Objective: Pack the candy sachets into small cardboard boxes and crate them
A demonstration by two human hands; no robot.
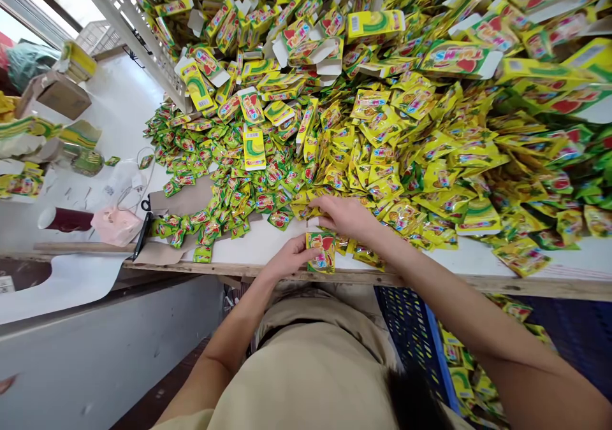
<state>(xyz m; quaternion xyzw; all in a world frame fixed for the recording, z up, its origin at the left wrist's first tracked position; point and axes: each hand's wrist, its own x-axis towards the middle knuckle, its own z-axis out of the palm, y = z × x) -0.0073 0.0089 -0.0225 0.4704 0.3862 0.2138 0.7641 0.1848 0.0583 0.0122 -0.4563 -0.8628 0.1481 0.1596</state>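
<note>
My left hand (289, 258) is closed around a small green and yellow carton (321, 251) with red fruit on its front, held upright at the table's front edge. A white flap stands at the carton's top. Just above it, my right hand (347, 216) is bent over the pile, its thumb and fingers closed on a yellow packet (301, 208). The fingertips are partly hidden. Beyond lie heaped yellow packets (382, 181), with small green packets (229, 200) to the left. A yellow carton (254, 148) lies on the heap.
Many loose cartons (459, 59) cover the back, beside a white perforated crate (124, 22). On the left are a dark red cylinder (67, 219), a pink bag (116, 225), a black phone-like object (142, 236) and a cardboard box (62, 95). A blue crate (437, 347) with cartons stands below the table.
</note>
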